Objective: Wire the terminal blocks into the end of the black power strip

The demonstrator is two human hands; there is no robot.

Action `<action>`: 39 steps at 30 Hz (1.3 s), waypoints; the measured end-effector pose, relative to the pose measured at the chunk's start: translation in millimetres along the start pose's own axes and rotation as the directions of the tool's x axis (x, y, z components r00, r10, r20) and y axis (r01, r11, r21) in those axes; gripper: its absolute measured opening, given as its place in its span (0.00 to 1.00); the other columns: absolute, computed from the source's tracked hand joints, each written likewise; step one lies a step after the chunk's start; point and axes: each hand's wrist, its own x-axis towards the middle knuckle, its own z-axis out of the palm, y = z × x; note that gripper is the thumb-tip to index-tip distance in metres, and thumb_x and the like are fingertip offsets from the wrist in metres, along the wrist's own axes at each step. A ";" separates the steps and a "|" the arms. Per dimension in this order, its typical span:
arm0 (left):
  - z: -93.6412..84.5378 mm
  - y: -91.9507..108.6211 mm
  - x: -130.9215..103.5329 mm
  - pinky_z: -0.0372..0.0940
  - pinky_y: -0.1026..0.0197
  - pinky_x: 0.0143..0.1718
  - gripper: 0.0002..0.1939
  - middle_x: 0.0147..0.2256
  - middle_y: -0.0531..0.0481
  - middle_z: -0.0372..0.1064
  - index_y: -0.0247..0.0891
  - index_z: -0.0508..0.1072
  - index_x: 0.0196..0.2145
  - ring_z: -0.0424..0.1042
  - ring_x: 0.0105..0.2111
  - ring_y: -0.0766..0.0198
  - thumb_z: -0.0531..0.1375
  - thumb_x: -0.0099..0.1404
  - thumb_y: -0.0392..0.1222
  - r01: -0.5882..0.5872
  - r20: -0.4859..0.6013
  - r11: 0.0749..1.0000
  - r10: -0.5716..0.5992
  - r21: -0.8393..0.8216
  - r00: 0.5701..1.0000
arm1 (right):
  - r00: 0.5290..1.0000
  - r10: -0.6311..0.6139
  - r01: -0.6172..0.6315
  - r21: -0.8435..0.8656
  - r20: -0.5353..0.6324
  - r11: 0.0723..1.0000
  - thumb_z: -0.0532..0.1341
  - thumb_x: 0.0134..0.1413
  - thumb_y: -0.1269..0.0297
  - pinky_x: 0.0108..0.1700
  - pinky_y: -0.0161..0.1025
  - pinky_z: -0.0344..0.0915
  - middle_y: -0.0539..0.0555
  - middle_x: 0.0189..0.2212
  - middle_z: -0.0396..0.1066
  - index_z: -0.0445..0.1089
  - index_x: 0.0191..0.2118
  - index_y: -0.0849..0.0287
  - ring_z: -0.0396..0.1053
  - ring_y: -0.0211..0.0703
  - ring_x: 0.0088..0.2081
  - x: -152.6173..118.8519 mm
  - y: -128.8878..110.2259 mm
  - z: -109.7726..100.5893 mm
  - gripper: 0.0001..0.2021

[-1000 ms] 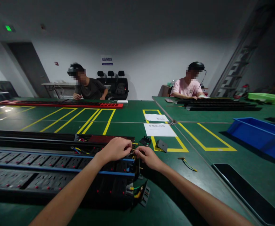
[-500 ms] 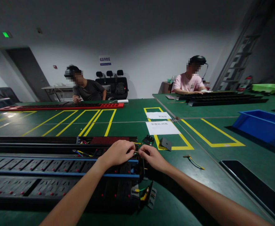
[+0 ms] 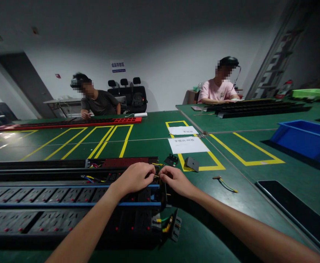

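Note:
At the right end of a long black power strip with blue edges (image 3: pixel 88 202), my left hand (image 3: pixel 138 178) is closed, thumb and fingers pinched. Just right of it my right hand (image 3: pixel 176 180) pinches too, its fingertips almost meeting the left ones. A small, thin tan piece shows between the fingertips; its kind is too small to tell. Nearest me lies another black socket strip (image 3: pixel 54 223), with a green and yellow wire (image 3: pixel 164 220) and a metal end bracket (image 3: pixel 175 228) at its end. Behind my hands is a black rail with a dark red panel (image 3: pixel 125 162).
Two black brackets, one flat (image 3: pixel 171 159) and one bent (image 3: pixel 191 164), lie beyond my hands near paper sheets (image 3: pixel 189 145). Rightward are a short yellow-green wire (image 3: pixel 227 184), a phone (image 3: pixel 294 213) and a blue bin (image 3: pixel 308 142). Two people sit across the green table (image 3: pixel 146 146).
The view has shifted slightly, so the background sits a little higher and further left. My hands keep their pinch at the strip's end, with hardly any movement.

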 end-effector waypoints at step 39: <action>0.5 -0.6 0.1 0.63 0.57 0.40 0.07 0.37 0.47 0.78 0.39 0.74 0.37 0.75 0.40 0.56 0.56 0.69 0.37 -0.022 0.011 0.999 0.021 0.050 1.000 | 1.000 0.007 -0.006 -0.038 0.021 0.999 0.58 0.61 0.63 0.36 0.39 0.62 0.51 0.30 0.73 0.72 0.36 0.57 0.68 0.43 0.32 0.0 -2.2 -1.5 0.07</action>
